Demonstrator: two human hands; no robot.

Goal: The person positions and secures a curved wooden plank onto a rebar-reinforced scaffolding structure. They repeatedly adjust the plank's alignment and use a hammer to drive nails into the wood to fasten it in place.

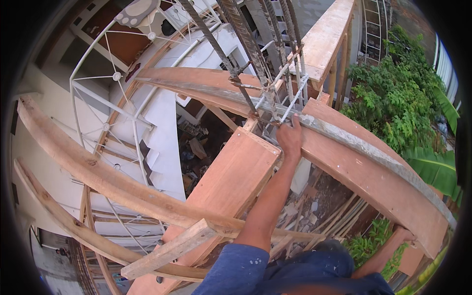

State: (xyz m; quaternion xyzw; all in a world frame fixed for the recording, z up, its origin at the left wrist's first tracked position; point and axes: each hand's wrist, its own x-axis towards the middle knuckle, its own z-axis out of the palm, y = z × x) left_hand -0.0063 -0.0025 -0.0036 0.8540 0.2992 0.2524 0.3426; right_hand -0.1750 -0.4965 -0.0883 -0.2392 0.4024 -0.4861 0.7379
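Observation:
My left hand (290, 136) reaches up from the blue sleeve, its fingers curled over the grey, cement-smeared top edge of a long reddish formwork board (364, 169). Just above the hand stands a cage of ribbed steel bars (253, 54) tied with pale cross bars. My right hand (406, 237) is at the lower right, pressed against the same board's bottom edge and partly hidden behind it. A flat reddish plywood panel (236, 172) lies left of my left forearm.
Rough timber planks (98, 172) cross at the left and lower middle. Far below are a white metal railing (113, 98), white steps and rubble (305, 211). Green bushes (393, 98) and a banana leaf (435, 169) fill the right. A timber beam (324, 39) runs up behind the bars.

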